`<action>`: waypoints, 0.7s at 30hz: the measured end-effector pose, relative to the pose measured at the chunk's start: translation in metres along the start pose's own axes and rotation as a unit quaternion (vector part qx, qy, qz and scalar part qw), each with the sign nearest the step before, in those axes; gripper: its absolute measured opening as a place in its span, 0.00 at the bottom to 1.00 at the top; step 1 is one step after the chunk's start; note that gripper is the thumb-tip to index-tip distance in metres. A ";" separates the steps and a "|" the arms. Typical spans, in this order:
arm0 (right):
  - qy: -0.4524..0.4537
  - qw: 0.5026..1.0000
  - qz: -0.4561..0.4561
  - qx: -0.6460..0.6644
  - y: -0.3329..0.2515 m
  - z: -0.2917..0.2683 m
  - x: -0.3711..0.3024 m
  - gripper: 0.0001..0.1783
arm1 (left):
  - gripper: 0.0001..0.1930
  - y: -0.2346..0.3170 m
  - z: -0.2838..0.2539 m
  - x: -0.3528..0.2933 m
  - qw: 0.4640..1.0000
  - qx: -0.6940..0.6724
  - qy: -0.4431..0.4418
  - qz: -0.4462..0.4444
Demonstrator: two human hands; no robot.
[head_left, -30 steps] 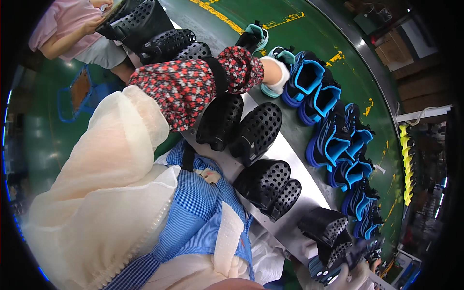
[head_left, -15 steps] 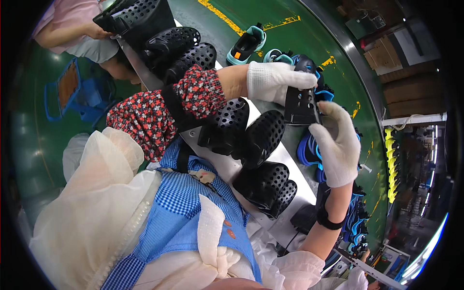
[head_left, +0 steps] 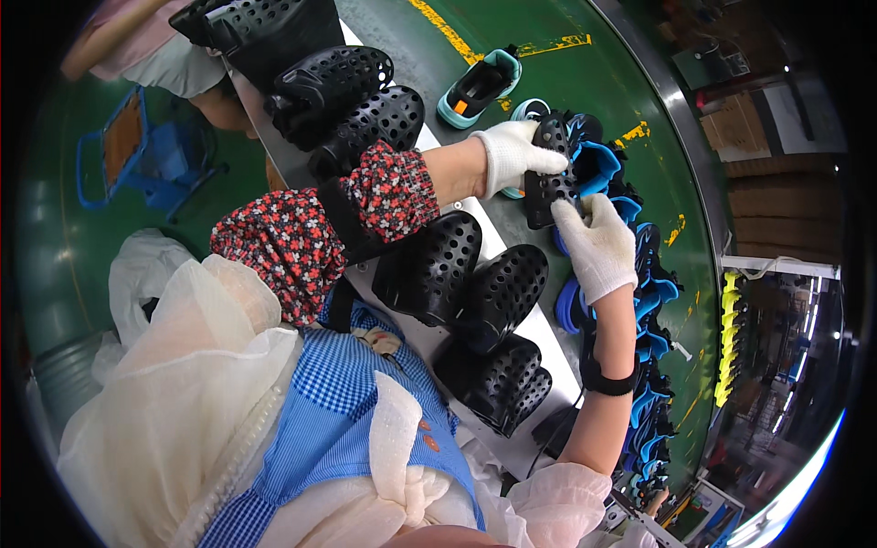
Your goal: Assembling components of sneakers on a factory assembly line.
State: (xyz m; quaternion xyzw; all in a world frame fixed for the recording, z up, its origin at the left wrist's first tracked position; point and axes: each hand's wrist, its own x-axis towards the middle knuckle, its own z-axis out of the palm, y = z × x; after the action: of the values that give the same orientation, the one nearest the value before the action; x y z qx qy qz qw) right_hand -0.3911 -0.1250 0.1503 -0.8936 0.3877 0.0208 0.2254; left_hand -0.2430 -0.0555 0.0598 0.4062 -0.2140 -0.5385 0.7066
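My left hand (head_left: 516, 157), in a white knit glove, grips a flat black perforated piece (head_left: 550, 194) resembling part of a shoe last, thumb along its face. My right hand (head_left: 600, 248), gloved too, closes on the lower right corner of the same piece. It is held over the green conveyor, and the fingers partly hide it. Below and left of it, black perforated shoe lasts (head_left: 504, 290) rest on a pale metal ledge (head_left: 559, 352). Another last (head_left: 498, 373) lies nearer to me, beside more of them.
Black lasts (head_left: 338, 78) also fill the ledge's far left. On the green surface (head_left: 548, 78) sit a black and turquoise shoe (head_left: 480, 87) and a long row of black and blue shoes (head_left: 650, 315). Another person (head_left: 169, 55) sits at far left by a blue stool (head_left: 151, 160).
My right hand has moved left, from apart and spread to closed on the black piece. Both hands have shifted left, and the view has turned slightly.
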 end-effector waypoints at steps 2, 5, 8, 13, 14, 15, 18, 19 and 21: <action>-0.007 1.000 -0.008 -0.009 0.002 0.005 0.006 0.23 | 0.14 -0.002 -0.003 0.002 1.000 0.005 0.017 -0.011; -0.003 0.999 -0.028 0.027 0.007 0.016 0.017 0.21 | 0.14 -0.003 -0.008 0.002 0.999 -0.018 0.021 -0.022; 0.002 0.981 -0.060 0.182 0.024 0.033 0.031 0.20 | 0.14 -0.004 -0.011 0.006 0.998 -0.044 0.004 -0.039; 0.007 1.000 -0.020 -0.013 0.018 0.031 0.052 0.23 | 0.25 0.011 -0.011 0.009 0.821 0.556 -0.004 -0.129; -0.012 0.999 -0.014 -0.043 0.014 0.027 0.059 0.24 | 0.26 0.000 -0.011 0.003 0.777 0.627 0.045 -0.043; -0.014 0.995 -0.037 -0.089 0.021 0.027 0.072 0.24 | 0.24 -0.014 -0.014 0.007 0.747 0.663 0.053 -0.005; -0.067 0.993 -0.018 -0.092 0.015 0.021 0.098 0.24 | 0.22 -0.010 0.000 0.007 0.682 0.728 -0.022 -0.061; -0.076 0.991 -0.028 -0.103 0.015 0.020 0.109 0.24 | 0.20 -0.015 0.001 0.010 0.663 0.746 -0.016 -0.054; -0.111 0.987 -0.003 -0.115 0.012 0.017 0.133 0.22 | 0.18 -0.023 0.001 0.022 0.644 0.764 -0.012 -0.048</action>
State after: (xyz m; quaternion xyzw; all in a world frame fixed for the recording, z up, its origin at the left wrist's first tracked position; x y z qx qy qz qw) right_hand -0.3048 -0.2161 0.1024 -0.9067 0.3527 0.1638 0.1633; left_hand -0.2502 -0.0781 0.0390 0.8049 -0.5379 -0.2222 0.1159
